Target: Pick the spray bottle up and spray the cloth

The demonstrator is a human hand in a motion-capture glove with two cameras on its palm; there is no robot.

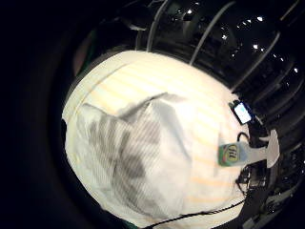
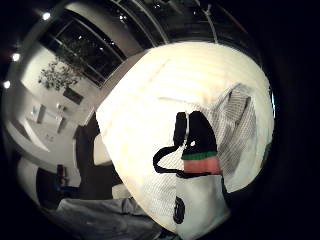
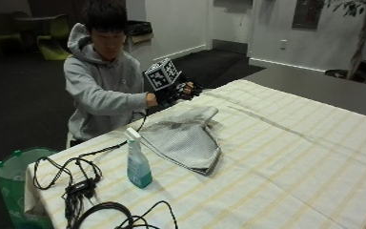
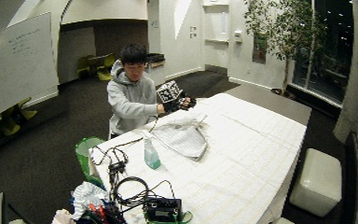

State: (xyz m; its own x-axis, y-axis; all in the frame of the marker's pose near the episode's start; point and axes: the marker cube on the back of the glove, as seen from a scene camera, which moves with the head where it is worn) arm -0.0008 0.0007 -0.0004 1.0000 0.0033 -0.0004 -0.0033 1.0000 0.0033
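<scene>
While the gloved hand (image 3: 182, 91) hovers above the cloth (image 3: 183, 136) at centre frame, fingers loosely curled around nothing, the spray bottle (image 3: 137, 160) stands untouched lower left on the counter (image 3: 284, 157); reaching for it seems next.

The gloved right hand (image 3: 178, 92) hangs above the bench (image 3: 310, 143), its fingers too small and dark to read; the bare hand is hidden. The spray bottle (image 3: 137, 161) label is too blurred to read; the cloth (image 3: 183, 136) folds over itself, hiding its underside.
</scene>
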